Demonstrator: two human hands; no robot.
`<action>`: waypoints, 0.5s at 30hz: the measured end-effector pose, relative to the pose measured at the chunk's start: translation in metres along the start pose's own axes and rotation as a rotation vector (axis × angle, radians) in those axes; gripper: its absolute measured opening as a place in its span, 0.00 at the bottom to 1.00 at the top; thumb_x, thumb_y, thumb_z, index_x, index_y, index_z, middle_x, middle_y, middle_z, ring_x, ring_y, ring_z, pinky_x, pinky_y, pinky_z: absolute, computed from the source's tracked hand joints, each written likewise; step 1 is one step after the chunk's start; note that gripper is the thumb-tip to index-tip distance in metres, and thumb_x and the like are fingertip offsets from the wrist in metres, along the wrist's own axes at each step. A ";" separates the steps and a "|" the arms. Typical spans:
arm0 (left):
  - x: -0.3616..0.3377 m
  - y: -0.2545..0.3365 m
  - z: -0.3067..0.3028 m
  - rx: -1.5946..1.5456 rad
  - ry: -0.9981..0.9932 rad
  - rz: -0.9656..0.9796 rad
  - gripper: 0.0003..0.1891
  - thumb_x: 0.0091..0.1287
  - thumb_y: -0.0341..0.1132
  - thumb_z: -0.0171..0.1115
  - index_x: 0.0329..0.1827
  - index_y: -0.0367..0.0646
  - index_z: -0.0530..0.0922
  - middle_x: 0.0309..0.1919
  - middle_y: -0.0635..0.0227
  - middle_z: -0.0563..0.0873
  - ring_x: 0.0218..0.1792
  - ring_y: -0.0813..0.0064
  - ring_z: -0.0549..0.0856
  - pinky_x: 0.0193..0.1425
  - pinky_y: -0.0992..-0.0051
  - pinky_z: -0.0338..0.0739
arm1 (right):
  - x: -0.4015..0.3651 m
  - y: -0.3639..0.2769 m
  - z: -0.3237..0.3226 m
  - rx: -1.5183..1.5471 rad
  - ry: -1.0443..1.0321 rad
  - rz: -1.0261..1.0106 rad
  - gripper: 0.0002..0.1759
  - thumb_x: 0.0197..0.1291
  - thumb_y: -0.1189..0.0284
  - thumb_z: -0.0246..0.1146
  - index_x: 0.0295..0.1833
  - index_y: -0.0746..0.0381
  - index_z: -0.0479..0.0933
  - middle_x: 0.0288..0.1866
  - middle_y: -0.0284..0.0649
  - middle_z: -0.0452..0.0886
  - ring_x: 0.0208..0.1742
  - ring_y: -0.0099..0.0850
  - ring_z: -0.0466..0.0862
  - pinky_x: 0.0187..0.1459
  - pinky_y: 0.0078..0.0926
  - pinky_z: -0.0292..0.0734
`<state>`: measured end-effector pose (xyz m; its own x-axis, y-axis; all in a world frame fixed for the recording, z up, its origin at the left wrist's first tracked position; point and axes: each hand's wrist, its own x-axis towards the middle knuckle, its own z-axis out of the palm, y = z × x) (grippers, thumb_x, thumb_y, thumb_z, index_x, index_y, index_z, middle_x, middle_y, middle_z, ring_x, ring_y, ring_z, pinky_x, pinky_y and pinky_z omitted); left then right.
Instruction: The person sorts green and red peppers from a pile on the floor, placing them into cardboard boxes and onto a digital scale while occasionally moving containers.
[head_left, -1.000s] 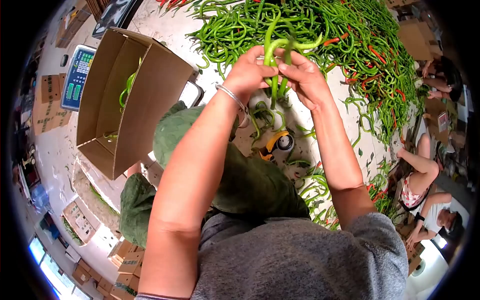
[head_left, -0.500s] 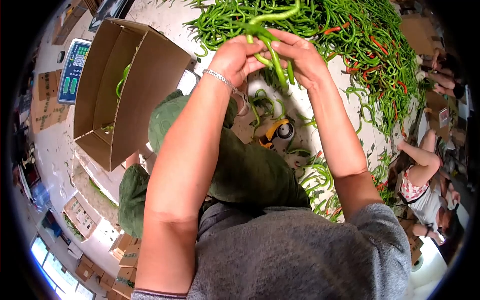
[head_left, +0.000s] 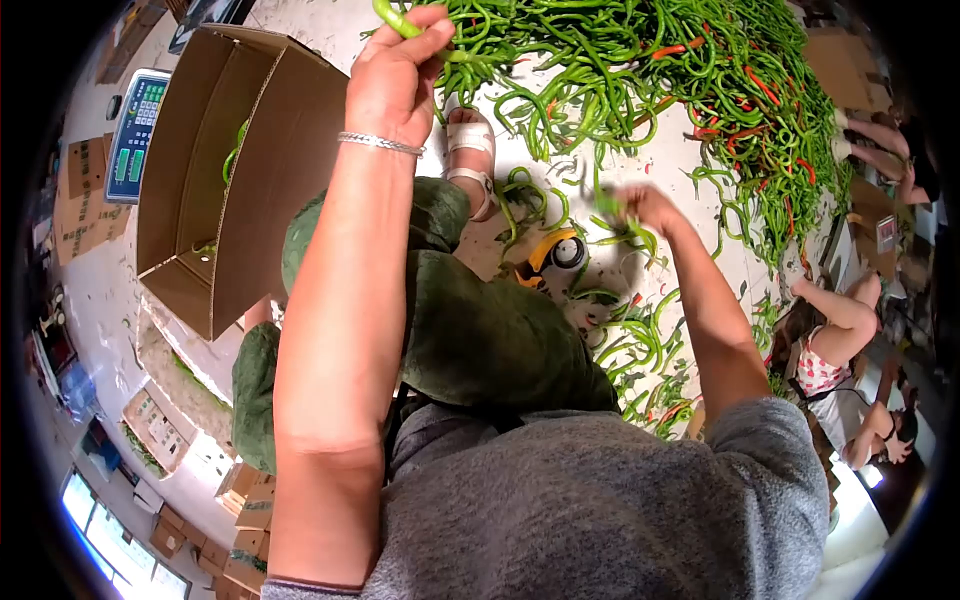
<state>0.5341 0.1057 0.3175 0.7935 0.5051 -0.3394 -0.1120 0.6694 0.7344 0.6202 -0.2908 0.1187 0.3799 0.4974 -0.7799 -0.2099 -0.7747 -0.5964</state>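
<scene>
My left hand [head_left: 392, 75], with a braided bracelet at the wrist, is raised at the top and pinches a light green chili pepper [head_left: 398, 20]. Lower down on the right, my right hand [head_left: 650, 208] is blurred by motion. Its fingers are closed, with a smeared green chili pepper [head_left: 607, 203] at their tips, over loose peppers on the floor. A big heap of green chili peppers [head_left: 600, 60], with some red ones mixed in, spreads beyond both hands.
An open cardboard box [head_left: 265, 200] with a few peppers inside stands at the left, beside a digital scale [head_left: 135, 135]. A yellow tape dispenser [head_left: 548, 250] lies on the floor near my sandalled foot [head_left: 470, 150]. Another person [head_left: 840, 335] sits at the right.
My hands have parted. The left has moved up and left with a pepper; the right has swung down and right, away from the pepper in the left.
</scene>
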 end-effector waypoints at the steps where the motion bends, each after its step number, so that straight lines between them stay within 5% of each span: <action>1: 0.004 0.001 -0.006 0.019 -0.087 0.016 0.16 0.59 0.21 0.60 0.51 0.36 0.76 0.42 0.63 0.81 0.38 0.75 0.78 0.48 0.77 0.73 | 0.004 0.043 0.002 -0.077 -0.229 -0.022 0.10 0.52 0.76 0.63 0.42 0.62 0.81 0.33 0.32 0.81 0.34 0.26 0.77 0.41 0.23 0.74; 3: -0.001 0.007 0.007 -0.018 -0.071 0.101 0.12 0.64 0.26 0.57 0.50 0.36 0.76 0.46 0.60 0.81 0.38 0.75 0.78 0.46 0.77 0.73 | -0.022 0.025 0.023 -0.459 -0.400 0.140 0.10 0.47 0.75 0.68 0.39 0.62 0.81 0.31 0.32 0.81 0.32 0.25 0.78 0.39 0.22 0.74; 5: -0.006 0.017 0.021 -0.158 -0.139 0.124 0.19 0.61 0.19 0.54 0.57 0.36 0.68 0.54 0.59 0.75 0.45 0.71 0.79 0.51 0.77 0.74 | 0.003 0.029 0.037 -0.703 -0.213 0.209 0.09 0.46 0.74 0.69 0.35 0.64 0.81 0.29 0.32 0.81 0.32 0.25 0.77 0.40 0.20 0.74; 8: -0.005 0.023 0.038 -0.134 -0.168 0.165 0.20 0.60 0.20 0.56 0.57 0.35 0.68 0.52 0.58 0.76 0.45 0.72 0.79 0.50 0.79 0.74 | 0.060 0.023 0.040 0.020 0.162 -0.147 0.05 0.57 0.74 0.61 0.38 0.62 0.80 0.30 0.28 0.79 0.32 0.20 0.75 0.39 0.20 0.73; 10: -0.002 0.021 0.047 -0.152 -0.189 0.169 0.19 0.61 0.21 0.57 0.56 0.32 0.68 0.50 0.58 0.78 0.43 0.72 0.80 0.48 0.79 0.75 | 0.098 -0.018 0.038 -0.087 0.386 -0.176 0.11 0.58 0.70 0.60 0.43 0.63 0.79 0.33 0.33 0.81 0.32 0.23 0.77 0.38 0.23 0.73; 12: -0.001 0.022 0.049 -0.270 -0.276 0.078 0.17 0.62 0.25 0.57 0.53 0.27 0.69 0.42 0.57 0.81 0.38 0.73 0.81 0.46 0.79 0.76 | 0.132 -0.056 0.037 -0.255 0.616 -0.322 0.16 0.55 0.63 0.60 0.47 0.61 0.76 0.36 0.47 0.81 0.35 0.39 0.80 0.40 0.31 0.74; 15: 0.002 0.021 0.058 -0.306 -0.422 0.139 0.14 0.65 0.30 0.54 0.50 0.29 0.72 0.38 0.57 0.83 0.37 0.72 0.83 0.39 0.77 0.79 | 0.198 -0.078 0.044 -0.145 0.764 -0.320 0.19 0.50 0.66 0.64 0.49 0.60 0.73 0.42 0.47 0.80 0.42 0.46 0.79 0.45 0.34 0.74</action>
<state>0.5680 0.0889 0.3666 0.9232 0.3795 0.0605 -0.3519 0.7718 0.5296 0.6725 -0.1148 0.0028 0.9180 0.3408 -0.2027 0.1096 -0.7094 -0.6962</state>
